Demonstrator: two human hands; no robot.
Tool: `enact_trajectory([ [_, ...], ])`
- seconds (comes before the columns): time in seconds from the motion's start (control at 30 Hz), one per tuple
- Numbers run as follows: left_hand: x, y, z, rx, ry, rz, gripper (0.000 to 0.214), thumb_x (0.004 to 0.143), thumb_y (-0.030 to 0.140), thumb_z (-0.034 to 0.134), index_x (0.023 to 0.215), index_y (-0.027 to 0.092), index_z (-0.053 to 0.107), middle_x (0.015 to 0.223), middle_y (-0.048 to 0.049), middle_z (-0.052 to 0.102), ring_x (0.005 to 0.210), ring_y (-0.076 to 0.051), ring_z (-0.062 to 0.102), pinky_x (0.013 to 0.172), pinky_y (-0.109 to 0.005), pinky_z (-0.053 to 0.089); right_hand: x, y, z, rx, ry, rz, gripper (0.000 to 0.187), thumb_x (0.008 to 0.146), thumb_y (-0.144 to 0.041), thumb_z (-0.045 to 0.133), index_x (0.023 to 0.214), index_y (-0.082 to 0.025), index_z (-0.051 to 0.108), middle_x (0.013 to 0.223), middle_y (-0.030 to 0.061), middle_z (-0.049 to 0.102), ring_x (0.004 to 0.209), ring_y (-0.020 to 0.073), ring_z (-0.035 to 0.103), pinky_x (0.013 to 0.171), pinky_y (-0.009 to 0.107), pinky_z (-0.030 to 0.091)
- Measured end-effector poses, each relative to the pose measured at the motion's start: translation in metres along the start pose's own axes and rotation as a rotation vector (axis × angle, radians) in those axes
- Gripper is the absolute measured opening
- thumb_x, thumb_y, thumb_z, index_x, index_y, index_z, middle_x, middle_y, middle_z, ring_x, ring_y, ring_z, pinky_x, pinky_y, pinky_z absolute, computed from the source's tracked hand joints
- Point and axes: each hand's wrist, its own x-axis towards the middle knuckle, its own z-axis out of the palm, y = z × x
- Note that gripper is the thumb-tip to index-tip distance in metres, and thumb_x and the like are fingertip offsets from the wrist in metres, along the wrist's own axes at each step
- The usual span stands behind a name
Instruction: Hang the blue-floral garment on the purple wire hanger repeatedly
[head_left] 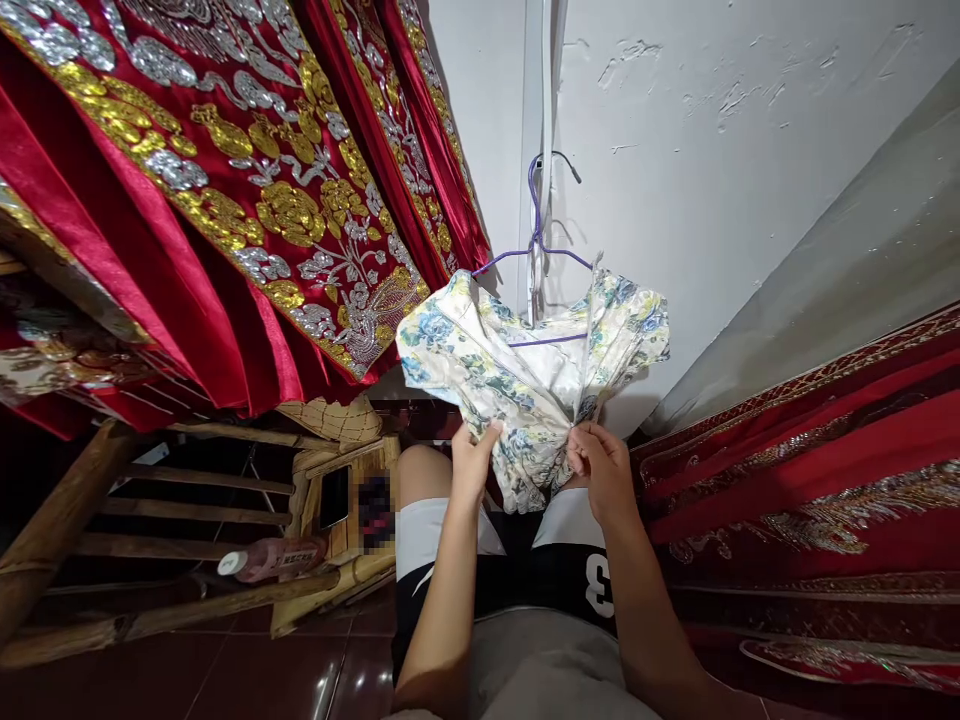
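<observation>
A short-sleeved floral blouse [517, 400], cream with blue and green flowers, hangs on a purple wire hanger [534, 200]. The hanger's hook sits against a white cable strip on the wall. My left hand [472, 455] grips the blouse's lower left side, thumb in front and the other fingers behind the cloth. At the front, where the two neck edges meet, my right hand [600, 460] pinches the fabric between thumb and fingers. The blouse's lower hem bunches above my lap.
Red velvet cloth [300, 220] with gold and silver sequins hangs on the left; more red cloth [810, 500] is at right. A bamboo stand [311, 530] at lower left bears a black phone [334, 497] and a pink bottle [274, 559]. The white wall [697, 200] lies behind the hanger.
</observation>
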Motion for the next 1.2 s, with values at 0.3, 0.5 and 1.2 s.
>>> enact_trajectory([
  [0.3,-0.029,0.002,0.030,0.460,-0.127,0.508,0.021,0.085,0.018,0.062,0.104,0.023,0.068,0.108,-0.0086,0.071,0.108,-0.026,0.065,0.100,-0.037,0.048,-0.001,-0.008,0.016,-0.257,-0.162,0.018,0.027,0.085,-0.040,0.061,0.071,-0.020,0.071,0.050,-0.0016,0.055,0.049,0.0131,0.047,0.052,0.027,0.036],
  [0.5,-0.023,0.011,0.032,0.515,-0.296,0.447,0.012,0.094,0.022,0.053,0.095,0.022,0.065,0.093,-0.0068,0.072,0.087,-0.023,0.068,0.083,-0.032,0.049,0.017,-0.029,0.016,-0.331,-0.279,0.005,0.031,0.089,-0.039,0.058,0.069,-0.018,0.070,0.047,-0.0025,0.053,0.048,0.0126,0.046,0.053,0.028,0.036],
  [1.2,0.041,0.073,0.054,0.706,-0.473,0.788,0.019,0.102,0.022,0.050,0.118,0.019,0.060,0.102,-0.0088,0.071,0.095,-0.021,0.067,0.089,-0.034,0.052,0.109,-0.117,0.040,-0.094,-0.154,-0.251,0.019,0.089,-0.025,0.060,0.072,-0.017,0.065,0.048,-0.0041,0.052,0.039,0.0060,0.041,0.038,0.017,0.029],
])
